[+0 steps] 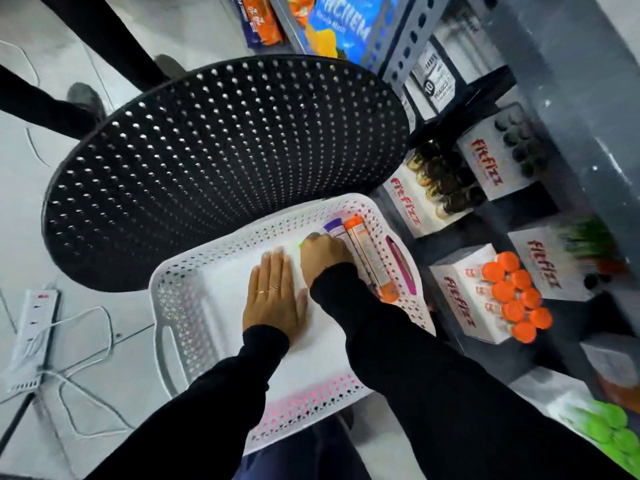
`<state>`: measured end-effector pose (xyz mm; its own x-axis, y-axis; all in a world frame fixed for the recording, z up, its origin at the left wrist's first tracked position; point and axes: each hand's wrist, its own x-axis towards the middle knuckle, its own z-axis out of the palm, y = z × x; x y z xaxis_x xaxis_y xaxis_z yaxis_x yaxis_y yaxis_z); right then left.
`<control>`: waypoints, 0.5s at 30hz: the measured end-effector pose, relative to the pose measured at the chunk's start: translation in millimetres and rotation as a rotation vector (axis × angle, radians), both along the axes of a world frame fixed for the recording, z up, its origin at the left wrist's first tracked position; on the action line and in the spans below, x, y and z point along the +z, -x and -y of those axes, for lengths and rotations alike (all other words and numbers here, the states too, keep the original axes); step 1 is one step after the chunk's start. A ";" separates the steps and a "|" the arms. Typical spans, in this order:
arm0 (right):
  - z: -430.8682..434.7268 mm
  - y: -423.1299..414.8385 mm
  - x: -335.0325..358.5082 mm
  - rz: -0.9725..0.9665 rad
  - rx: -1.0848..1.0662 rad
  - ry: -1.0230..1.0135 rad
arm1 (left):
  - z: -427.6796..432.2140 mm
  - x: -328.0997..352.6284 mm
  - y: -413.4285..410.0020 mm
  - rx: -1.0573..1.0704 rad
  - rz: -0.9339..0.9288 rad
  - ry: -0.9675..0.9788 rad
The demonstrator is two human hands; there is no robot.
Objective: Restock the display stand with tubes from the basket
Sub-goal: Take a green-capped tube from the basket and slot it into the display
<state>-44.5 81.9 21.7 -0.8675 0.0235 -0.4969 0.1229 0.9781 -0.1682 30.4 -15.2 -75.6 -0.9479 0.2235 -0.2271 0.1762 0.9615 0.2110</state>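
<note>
While a power strip (33,337) and loose white cables lie on the floor at far left, a round black perforated chair (221,168) crowds the basket's (180,306) far edge. The left hand (275,299) lies flat in the white lattice basket, fingers released. The right hand (325,252) curls on a purple tube (335,227); one orange tube (369,259) lies against the right wall. Rightward, the stand (512,209) holds Fitfizz boxes; orange caps (516,299) number about nine.

I read "FitFizz" in red on the white display boxes (464,299). A black-and-white carton (437,82) shows "10". The tube labels are too blurred for me.
</note>
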 end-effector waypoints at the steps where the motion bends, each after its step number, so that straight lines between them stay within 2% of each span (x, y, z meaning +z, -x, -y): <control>1: -1.7 -1.3 3.7 0.000 0.007 -0.006 | 0.5 -0.2 0.9 0.001 0.013 0.001; 9: -29.3 -16.5 59.0 0.000 -0.062 0.008 | -3.7 24.4 7.0 -0.020 0.028 -0.041; 15: -85.7 -33.1 148.4 -0.166 -0.165 0.022 | -80.8 106.1 44.6 -0.187 -0.192 -0.356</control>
